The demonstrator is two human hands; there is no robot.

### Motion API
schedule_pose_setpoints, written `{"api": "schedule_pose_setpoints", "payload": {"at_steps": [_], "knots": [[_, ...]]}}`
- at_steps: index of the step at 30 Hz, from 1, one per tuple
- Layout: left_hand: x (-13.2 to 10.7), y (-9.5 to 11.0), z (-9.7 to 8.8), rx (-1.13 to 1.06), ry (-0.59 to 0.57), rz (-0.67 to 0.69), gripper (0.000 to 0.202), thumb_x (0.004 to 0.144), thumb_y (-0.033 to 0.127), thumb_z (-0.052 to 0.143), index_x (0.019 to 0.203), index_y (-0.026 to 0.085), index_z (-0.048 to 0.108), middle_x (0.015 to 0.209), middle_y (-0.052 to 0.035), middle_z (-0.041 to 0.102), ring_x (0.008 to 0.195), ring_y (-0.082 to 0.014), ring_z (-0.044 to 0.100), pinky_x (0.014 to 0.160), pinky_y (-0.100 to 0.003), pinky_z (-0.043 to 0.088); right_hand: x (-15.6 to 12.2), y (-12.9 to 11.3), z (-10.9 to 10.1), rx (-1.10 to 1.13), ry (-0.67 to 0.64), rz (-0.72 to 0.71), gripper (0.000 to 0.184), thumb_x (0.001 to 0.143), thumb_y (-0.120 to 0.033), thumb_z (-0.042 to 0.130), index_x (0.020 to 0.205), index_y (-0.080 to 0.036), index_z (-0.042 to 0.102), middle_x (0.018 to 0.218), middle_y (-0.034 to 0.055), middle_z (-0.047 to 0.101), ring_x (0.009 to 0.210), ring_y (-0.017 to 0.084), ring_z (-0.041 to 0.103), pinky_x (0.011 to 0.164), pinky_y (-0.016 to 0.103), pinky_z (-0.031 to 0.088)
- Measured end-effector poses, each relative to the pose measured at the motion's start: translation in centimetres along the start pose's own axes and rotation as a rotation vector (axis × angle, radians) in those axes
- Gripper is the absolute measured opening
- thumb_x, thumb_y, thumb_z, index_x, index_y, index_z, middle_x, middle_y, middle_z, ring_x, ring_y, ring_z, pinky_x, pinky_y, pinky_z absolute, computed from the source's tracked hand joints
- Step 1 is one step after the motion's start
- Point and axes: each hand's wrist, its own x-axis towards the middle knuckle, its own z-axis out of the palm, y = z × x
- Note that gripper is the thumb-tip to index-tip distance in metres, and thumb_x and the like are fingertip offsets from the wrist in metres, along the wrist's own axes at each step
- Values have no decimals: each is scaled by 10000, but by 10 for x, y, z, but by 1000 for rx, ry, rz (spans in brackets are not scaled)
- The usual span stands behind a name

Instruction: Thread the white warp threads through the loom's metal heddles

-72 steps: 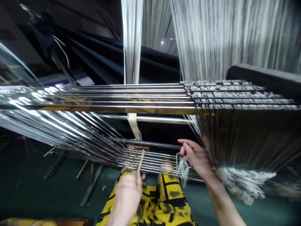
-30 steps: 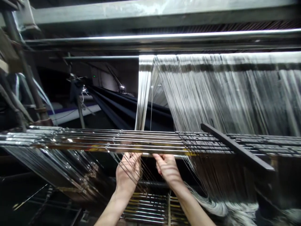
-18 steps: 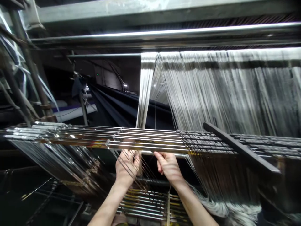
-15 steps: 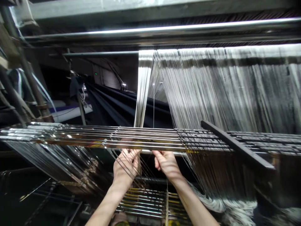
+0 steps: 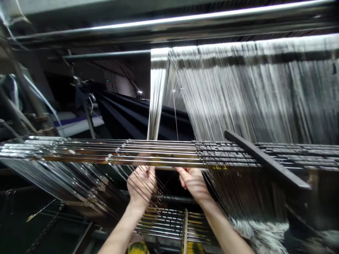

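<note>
A narrow bundle of white threads [image 5: 157, 95] hangs from the upper rod and passes behind the thin metal heddle bars [image 5: 169, 152] to my left hand [image 5: 141, 183]. My left hand is closed at the bundle's lower part, below the bars, with several slanting heddle wires [image 5: 137, 178] crossing in front of it. A single white thread [image 5: 175, 113] slants down toward the fingertips of my right hand [image 5: 194, 181]. Those fingers are pinched together just under the bars, to the right of my left hand. The bars partly hide both sets of fingertips.
A wide sheet of white threads [image 5: 238, 95] hangs at right. A dark flat bar [image 5: 265, 158] lies across the heddle bars. Loose heddles [image 5: 87, 183] hang at left. Above runs a shiny metal roller [image 5: 169, 28]; dark cloth [image 5: 119, 113] stretches behind.
My right hand has shifted slightly right, away from my left hand, and the single thread now slants that way. The whole view has tilted and shifted a little.
</note>
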Motion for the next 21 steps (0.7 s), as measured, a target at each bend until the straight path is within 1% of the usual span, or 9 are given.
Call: {"api": "schedule_pose_setpoints", "payload": {"at_steps": [2, 4, 5, 7, 12, 14, 16, 18, 21], "knots": [[4, -6, -2, -31, -7, 91, 202, 813, 170, 458, 802, 156, 660, 696, -65, 692, 652, -187, 651, 614, -275, 514, -2, -4, 3, 26, 3, 25, 508, 779, -386, 488, 321, -195, 378, 268, -57, 339, 273, 54, 309, 374, 205, 248], [4, -11, -4, -63, -4, 181, 217, 800, 139, 467, 907, 170, 653, 798, -62, 704, 757, -183, 651, 700, -279, 517, -4, -12, 8, 59, 0, 55, 470, 779, -363, 489, 350, -196, 394, 272, -63, 351, 261, 53, 295, 357, 202, 241], [3, -12, -4, -74, -2, 186, 234, 799, 131, 468, 947, 170, 645, 845, -67, 703, 803, -186, 647, 738, -290, 515, -5, -17, 11, 75, -6, 69, 459, 781, -356, 487, 359, -197, 397, 275, -64, 357, 257, 53, 292, 348, 201, 242], [3, -13, -5, -111, -9, 115, 225, 800, 137, 472, 938, 161, 648, 844, -76, 698, 801, -187, 645, 744, -301, 521, -6, -27, 18, 93, -22, 83, 462, 776, -354, 497, 352, -196, 401, 281, -60, 372, 258, 54, 308, 345, 197, 265], [9, -16, -11, -297, -78, -57, 217, 783, 129, 473, 874, 176, 665, 778, -44, 693, 720, -157, 652, 691, -269, 544, -3, -42, 31, 88, -68, 85, 441, 714, -343, 588, 325, -177, 462, 288, -39, 423, 288, 63, 391, 381, 188, 335], [7, -16, -11, -312, -58, -78, 218, 788, 136, 466, 871, 162, 666, 787, -53, 700, 720, -163, 659, 689, -273, 548, -3, -41, 29, 83, -61, 83, 436, 716, -350, 580, 333, -175, 466, 286, -41, 420, 278, 59, 375, 369, 184, 329], [-1, -12, -8, -300, -20, -52, 240, 809, 142, 445, 926, 146, 653, 842, -71, 710, 762, -170, 666, 716, -275, 546, -4, -39, 22, 74, -36, 84, 439, 742, -356, 539, 349, -174, 468, 269, -51, 387, 260, 51, 337, 350, 180, 306], [-11, -3, 0, -262, 6, 4, 281, 823, 138, 427, 1031, 132, 616, 924, -90, 707, 816, -178, 667, 746, -277, 539, -8, -36, 13, 67, -21, 85, 368, 766, -336, 502, 444, -162, 541, 264, -68, 366, 250, 50, 311, 336, 174, 283], [-27, 16, 17, -188, -17, 3, 385, 824, 151, 435, 1202, 112, 495, 1031, -123, 676, 863, -204, 660, 744, -300, 539, -12, -35, 1, 63, -30, 85, 243, 785, -284, 475, 762, -118, 650, 284, -86, 394, 255, 63, 329, 328, 167, 278]]}}
